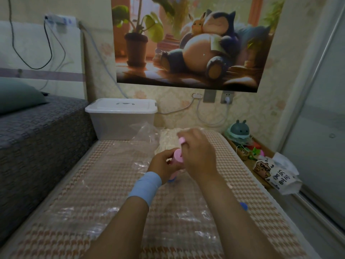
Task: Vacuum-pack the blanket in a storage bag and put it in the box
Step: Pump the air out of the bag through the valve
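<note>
A clear plastic storage bag [104, 217] lies flat along the houndstooth mattress, with a cream blanket [168, 139] inside its far end. A pink hand pump [177, 157] stands upright on the bag near the middle. My left hand [162, 165] grips the pump's body. My right hand [197, 156] holds the pump's pink handle at the top, fingers curled round it. A translucent lidded box [121, 116] stands beyond the mattress's far end, its white lid on.
A grey bed [37, 131] with a teal pillow runs along the left. On the right, a low shelf holds a small toy [239, 130] and a tissue pack [276, 174]. A small blue cap [243, 205] lies by my right forearm. A sliding door fills the right edge.
</note>
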A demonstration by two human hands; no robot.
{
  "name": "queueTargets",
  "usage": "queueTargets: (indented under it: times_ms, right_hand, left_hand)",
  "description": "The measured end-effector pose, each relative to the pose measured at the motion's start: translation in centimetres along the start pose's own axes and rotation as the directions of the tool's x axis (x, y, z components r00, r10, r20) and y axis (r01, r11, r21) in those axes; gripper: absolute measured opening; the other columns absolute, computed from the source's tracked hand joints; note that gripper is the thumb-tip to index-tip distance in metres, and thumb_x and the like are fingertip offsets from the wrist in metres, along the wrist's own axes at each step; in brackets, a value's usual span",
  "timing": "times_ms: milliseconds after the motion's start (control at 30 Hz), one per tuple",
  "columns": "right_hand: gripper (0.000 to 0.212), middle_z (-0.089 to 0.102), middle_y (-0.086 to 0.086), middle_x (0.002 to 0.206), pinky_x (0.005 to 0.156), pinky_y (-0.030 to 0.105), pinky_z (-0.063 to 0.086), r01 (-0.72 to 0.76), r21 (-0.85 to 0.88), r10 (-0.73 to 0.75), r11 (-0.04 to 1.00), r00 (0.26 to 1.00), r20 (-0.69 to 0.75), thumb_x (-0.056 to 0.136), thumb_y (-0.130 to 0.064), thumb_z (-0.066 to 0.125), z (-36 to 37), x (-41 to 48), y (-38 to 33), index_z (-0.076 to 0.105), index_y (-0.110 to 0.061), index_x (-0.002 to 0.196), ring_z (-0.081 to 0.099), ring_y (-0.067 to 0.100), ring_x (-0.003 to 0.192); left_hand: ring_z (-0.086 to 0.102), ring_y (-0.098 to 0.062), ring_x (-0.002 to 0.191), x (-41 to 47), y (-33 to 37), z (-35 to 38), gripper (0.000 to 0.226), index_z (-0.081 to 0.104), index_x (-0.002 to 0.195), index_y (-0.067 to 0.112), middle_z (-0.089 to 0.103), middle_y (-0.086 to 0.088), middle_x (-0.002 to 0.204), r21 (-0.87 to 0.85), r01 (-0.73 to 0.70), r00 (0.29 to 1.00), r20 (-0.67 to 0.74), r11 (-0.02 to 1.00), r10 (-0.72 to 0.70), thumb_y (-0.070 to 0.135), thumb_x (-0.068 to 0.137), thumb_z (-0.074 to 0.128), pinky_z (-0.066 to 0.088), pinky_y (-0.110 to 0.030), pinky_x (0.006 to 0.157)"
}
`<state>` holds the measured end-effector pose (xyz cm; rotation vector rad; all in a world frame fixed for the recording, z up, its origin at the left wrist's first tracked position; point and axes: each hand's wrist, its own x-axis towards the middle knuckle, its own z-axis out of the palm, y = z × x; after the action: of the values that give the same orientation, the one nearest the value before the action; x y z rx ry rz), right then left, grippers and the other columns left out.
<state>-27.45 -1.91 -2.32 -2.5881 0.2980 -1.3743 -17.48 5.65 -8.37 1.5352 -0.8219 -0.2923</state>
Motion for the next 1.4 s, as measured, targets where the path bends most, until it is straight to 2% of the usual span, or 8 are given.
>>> queueTargets:
  times_ms: [67, 133, 333, 433, 667, 967, 1200, 1400]
  right_hand:
    - [0.064, 0.059, 0.002, 0.106, 0.066, 0.031, 0.039, -0.088, -0.039, 0.096, 0.995, 0.957, 0.275, 0.076, -0.046, 0.021, 1.1, -1.1, 0.8, 0.069, -0.018, 0.106, 0.059, 0.025, 0.093]
    - [0.071, 0.059, 0.003, 0.112, 0.072, 0.035, 0.044, -0.080, -0.019, 0.082, 0.997, 0.944, 0.321, 0.074, -0.048, 0.018, 0.8, -0.8, 0.8, 0.068, -0.018, 0.114, 0.059, 0.028, 0.098]
    - [0.040, 0.066, 0.009, 0.111, 0.081, 0.037, 0.051, 0.154, 0.071, -0.136, 0.986, 0.967, -0.214, 0.093, -0.017, 0.037, -4.6, 3.7, -2.7, 0.068, -0.006, 0.117, 0.061, 0.025, 0.098]
    - [0.036, 0.065, 0.012, 0.111, 0.079, 0.032, 0.052, 0.192, 0.051, -0.168, 0.980, 0.939, -0.299, 0.094, -0.010, 0.041, -3.5, 3.0, -2.2, 0.068, -0.002, 0.116, 0.061, 0.024, 0.098]
    - [0.060, 0.062, 0.005, 0.110, 0.075, 0.038, 0.048, -0.075, 0.053, 0.055, 0.996, 0.949, 0.312, 0.081, -0.042, 0.026, 0.9, -1.3, 1.1, 0.070, -0.014, 0.112, 0.060, 0.029, 0.095]
    - [0.032, 0.065, 0.008, 0.105, 0.075, 0.031, 0.050, 0.217, 0.113, -0.173, 0.970, 0.935, -0.308, 0.094, -0.010, 0.043, -3.9, 3.3, -2.7, 0.070, -0.005, 0.112, 0.061, 0.023, 0.094]
    - [0.059, 0.064, 0.004, 0.108, 0.073, 0.038, 0.049, -0.057, 0.032, 0.046, 0.998, 0.956, 0.289, 0.080, -0.042, 0.027, 1.1, -1.5, 0.9, 0.072, -0.015, 0.106, 0.061, 0.028, 0.092]
    - [0.030, 0.066, 0.005, 0.098, 0.072, 0.036, 0.049, 0.179, 0.066, -0.166, 0.982, 0.972, -0.165, 0.093, -0.017, 0.043, -3.5, 2.6, -2.2, 0.071, -0.009, 0.102, 0.060, 0.023, 0.087]
  left_hand:
    - [0.063, -0.014, 0.089, 0.0, -0.1, 0.0, 0.033, 0.069, 0.100, 0.025, 0.070, 0.003, 0.094, 0.024, 0.021, 1.000, -0.005, 1.000, -0.020, 0.002, 0.077, 0.073, 0.053, -0.026, 0.081]
    - [0.062, -0.014, 0.087, -0.2, -0.2, 0.0, 0.033, 0.070, 0.097, 0.026, 0.070, 0.002, 0.093, 0.009, 0.022, 1.000, -0.014, 1.000, -0.022, 0.001, 0.077, 0.072, 0.053, -0.028, 0.081]
    - [0.060, -0.006, 0.094, 0.0, -0.1, -0.4, 0.054, 0.066, 0.119, 0.017, 0.069, 0.003, 0.109, -0.045, -0.021, 1.000, -0.016, 0.999, 0.021, -0.004, 0.071, 0.079, 0.048, -0.008, 0.077]
    - [0.061, -0.009, 0.095, 0.1, -0.3, -0.4, 0.054, 0.066, 0.118, 0.016, 0.069, 0.003, 0.108, -0.027, -0.014, 1.000, -0.003, 1.000, 0.014, -0.003, 0.069, 0.081, 0.049, -0.010, 0.080]
    - [0.061, -0.014, 0.086, 0.0, -0.5, 0.1, 0.029, 0.069, 0.097, 0.026, 0.068, 0.000, 0.094, -0.016, 0.042, 0.999, 0.006, 0.999, -0.042, 0.003, 0.079, 0.072, 0.053, -0.020, 0.070]
    - [0.060, -0.009, 0.100, 0.3, -0.7, -0.6, 0.057, 0.065, 0.123, 0.014, 0.068, 0.001, 0.115, 0.000, -0.027, 0.999, 0.019, 1.000, 0.027, 0.000, 0.070, 0.081, 0.048, -0.008, 0.081]
    - [0.061, -0.014, 0.086, 0.2, -0.7, -0.1, 0.032, 0.069, 0.091, 0.032, 0.069, -0.002, 0.094, -0.010, 0.037, 0.999, 0.008, 0.999, -0.037, 0.002, 0.081, 0.069, 0.053, -0.015, 0.064]
    - [0.061, -0.005, 0.097, 0.1, -0.7, -0.8, 0.052, 0.067, 0.119, 0.018, 0.070, 0.005, 0.109, -0.025, -0.001, 1.000, 0.006, 1.000, 0.001, 0.000, 0.072, 0.079, 0.048, -0.012, 0.083]
